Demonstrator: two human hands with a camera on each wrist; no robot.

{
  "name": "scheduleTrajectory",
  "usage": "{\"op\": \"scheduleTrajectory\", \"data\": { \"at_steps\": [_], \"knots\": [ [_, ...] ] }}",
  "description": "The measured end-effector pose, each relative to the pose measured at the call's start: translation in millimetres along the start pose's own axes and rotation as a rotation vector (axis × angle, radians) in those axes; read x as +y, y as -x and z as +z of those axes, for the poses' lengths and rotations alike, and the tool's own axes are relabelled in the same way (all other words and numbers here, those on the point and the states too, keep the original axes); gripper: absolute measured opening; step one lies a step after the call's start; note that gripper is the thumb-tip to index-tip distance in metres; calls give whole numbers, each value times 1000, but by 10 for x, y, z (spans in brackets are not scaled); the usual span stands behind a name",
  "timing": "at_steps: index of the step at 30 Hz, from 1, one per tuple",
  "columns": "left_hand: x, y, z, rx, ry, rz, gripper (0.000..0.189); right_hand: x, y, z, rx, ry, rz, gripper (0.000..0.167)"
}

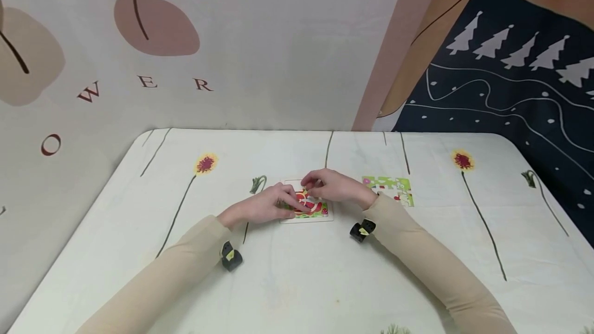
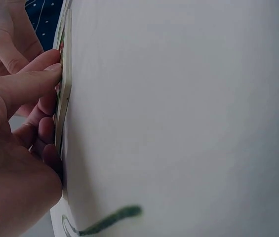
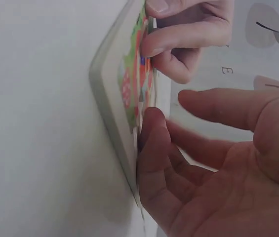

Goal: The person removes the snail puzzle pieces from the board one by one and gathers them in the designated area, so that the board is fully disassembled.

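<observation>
A small jigsaw puzzle board [image 1: 320,215] with a pale border lies on the table, its picture mostly red and green. My left hand [image 1: 269,204] comes from its left side, fingertips resting on the picture. In the left wrist view, the left thumb [image 2: 35,84] and fingers lie along the board's edge [image 2: 67,69]. Over the upper right of the board is my right hand [image 1: 336,186]. Its fingertips [image 3: 154,123] touch the board's surface, while the right thumb [image 3: 213,103] stands apart from them. Both hands cover part of the picture.
To the right, partly behind the right wrist, lies a green patterned puzzle sheet [image 1: 402,187] with pale areas and jagged inner outlines. A white cloth with printed flowers [image 1: 205,164] covers the table [image 1: 297,272]. Printed fabric [image 1: 297,66] hangs behind the far edge.
</observation>
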State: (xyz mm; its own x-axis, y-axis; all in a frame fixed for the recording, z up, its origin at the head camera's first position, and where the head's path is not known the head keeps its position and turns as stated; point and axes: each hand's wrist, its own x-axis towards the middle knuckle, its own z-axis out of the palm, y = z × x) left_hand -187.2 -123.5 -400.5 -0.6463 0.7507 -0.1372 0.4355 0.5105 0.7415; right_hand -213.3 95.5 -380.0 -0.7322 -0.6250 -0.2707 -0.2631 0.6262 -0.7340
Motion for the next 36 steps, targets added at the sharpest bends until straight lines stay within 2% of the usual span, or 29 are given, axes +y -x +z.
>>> {"op": "scheduleTrajectory", "data": {
  "at_steps": [3, 9, 15, 22, 30, 36],
  "knots": [
    [5, 1, 1, -2, 6, -5, 28, -6, -4, 20, 10, 23, 10, 35],
    [8, 7, 7, -1, 6, -1, 27, -21, -12, 40, 5, 49, -16, 32],
    [15, 11, 11, 3, 5, -16, 29, -22, 1, 42, 19, 9, -15, 26],
    [17, 14, 6, 0, -9, -9, 29, 16, 19, 35, 51, -54, -50, 21],
    [-2, 14, 4, 3, -16, 11, 28, 62, 15, 29, 82, -112, -114, 22],
    [-5, 5, 2, 1, -12, -1, 28, 71, 40, -2, 101, -116, -111, 23]
  ]
}}
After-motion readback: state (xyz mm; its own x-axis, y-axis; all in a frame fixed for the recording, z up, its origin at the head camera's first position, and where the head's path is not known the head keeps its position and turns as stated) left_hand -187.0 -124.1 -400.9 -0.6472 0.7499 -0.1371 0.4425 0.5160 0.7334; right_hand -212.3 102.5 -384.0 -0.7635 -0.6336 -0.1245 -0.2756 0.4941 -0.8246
